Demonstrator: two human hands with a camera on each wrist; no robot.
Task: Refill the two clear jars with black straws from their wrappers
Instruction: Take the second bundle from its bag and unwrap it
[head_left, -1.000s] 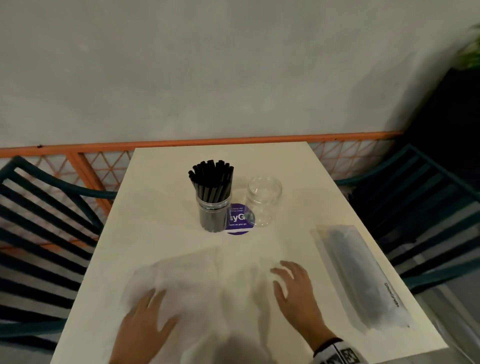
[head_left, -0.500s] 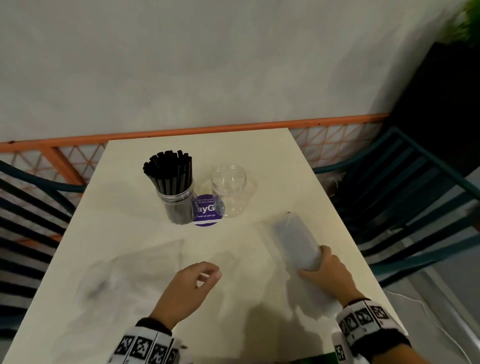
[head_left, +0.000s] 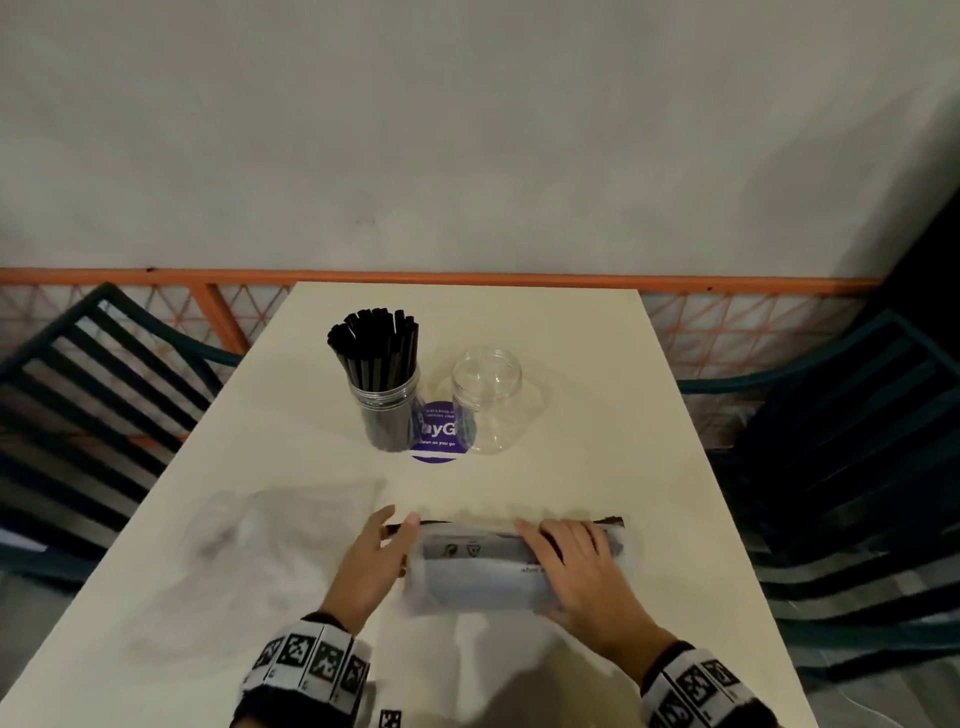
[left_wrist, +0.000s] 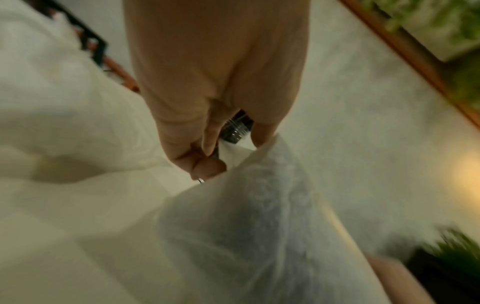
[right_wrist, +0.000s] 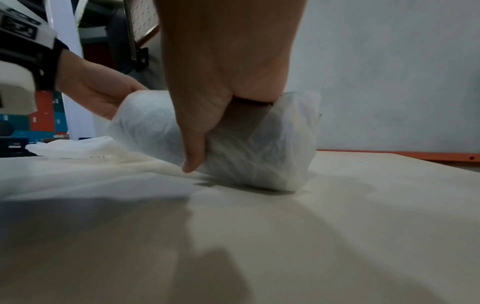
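Note:
One clear jar (head_left: 387, 415) stands mid-table packed with black straws (head_left: 374, 348). To its right stands a second clear jar (head_left: 485, 400) with nothing in it. A wrapped pack of straws (head_left: 478, 574) lies crosswise near the table's front edge. My right hand (head_left: 566, 556) grips the pack from above, thumb (right_wrist: 193, 162) on the near side. My left hand (head_left: 397, 525) holds the pack's left end. In the left wrist view its curled fingers (left_wrist: 205, 164) sit at the wrapper's edge (left_wrist: 259, 148). The straws inside show only as a dark blur.
A limp, flattened wrapper (head_left: 270, 540) lies at the front left of the white table (head_left: 597, 364). A round purple sticker (head_left: 439, 434) sits between the jars. Dark slatted chairs (head_left: 93, 395) flank both sides. An orange rail (head_left: 467, 278) runs behind the table.
My right hand carried the pack from the right edge to the front middle and turned it crosswise. My left hand left the flattened wrapper and went to the pack's left end.

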